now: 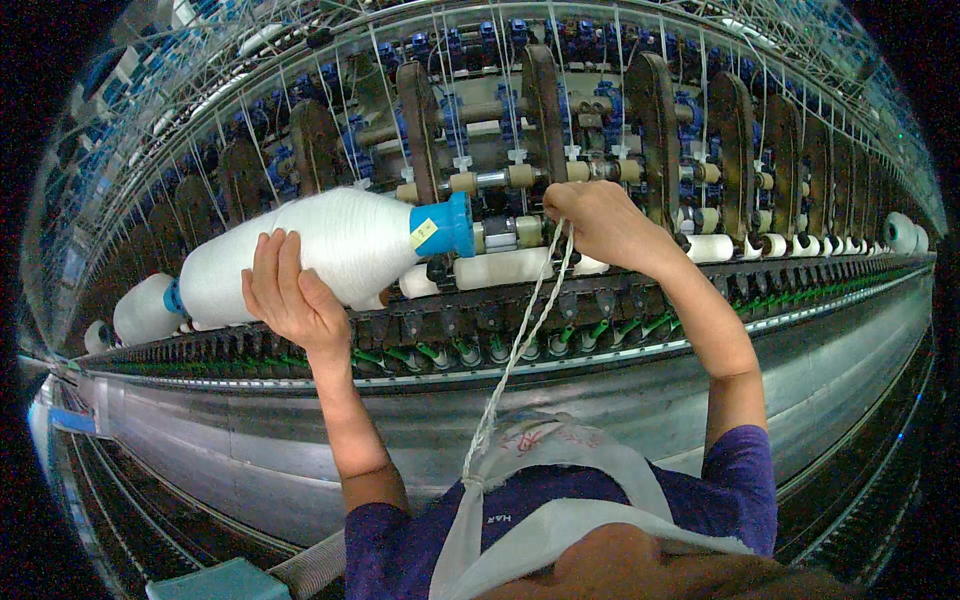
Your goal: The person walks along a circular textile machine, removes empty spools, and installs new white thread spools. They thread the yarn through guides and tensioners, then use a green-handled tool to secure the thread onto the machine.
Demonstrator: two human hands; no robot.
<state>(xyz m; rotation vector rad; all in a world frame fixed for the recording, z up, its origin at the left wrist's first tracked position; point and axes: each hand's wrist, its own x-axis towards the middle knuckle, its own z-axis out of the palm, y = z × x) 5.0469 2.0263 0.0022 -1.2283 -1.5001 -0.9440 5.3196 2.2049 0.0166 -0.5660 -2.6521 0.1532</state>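
A large white bobbin of roving [345, 240] with a blue end [457, 226] lies lengthwise along the front of a spinning machine. My left hand [290, 295] rests against its near side, fingers stretched out and thumb apart. To the right of the blue end, my right hand [600, 225] is closed beside the machine's rollers [515, 234], its fingertips bent inward. A twisted white cord [530, 330] runs from the apron [555, 450] up to these fingers, which close on its upper end. Whatever else is inside that hand stays hidden.
Another white bobbin [148, 308] lies farther left, and more bobbins [905, 233] show at far right. Dark upright arms [655, 140] stand behind the rollers. Green-tipped spindles [430, 352] line the lower front above a metal panel [300, 430].
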